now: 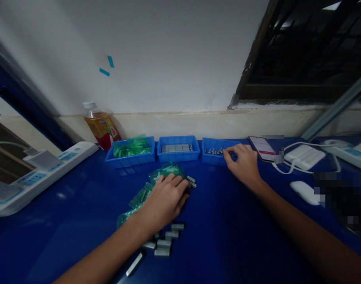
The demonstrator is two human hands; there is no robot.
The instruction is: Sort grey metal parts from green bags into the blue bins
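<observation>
My left hand point(170, 193) lies palm down over a spread of green plastic packets point(141, 195), its fingers curled together. What sits under those fingertips is hidden. Two short metal bars point(191, 181) lie just beyond the fingers, and several more metal bars point(163, 242) are scattered on the near side of the wrist. Over the front right corner of the right blue bin point(212, 158), my right hand point(242, 161) has thumb and fingers closed in a pinch. Small metal screw-like parts point(214, 151) lie in that bin; anything within the pinch is too small to name.
The middle blue bin point(177, 157) holds rows of metal bars, the left blue bin point(129, 161) green packets. A drink bottle point(101, 126) and a power strip point(64, 159) stand left. A phone point(261, 148), white charger point(304, 157) and white case point(305, 192) lie right. A wall rises behind.
</observation>
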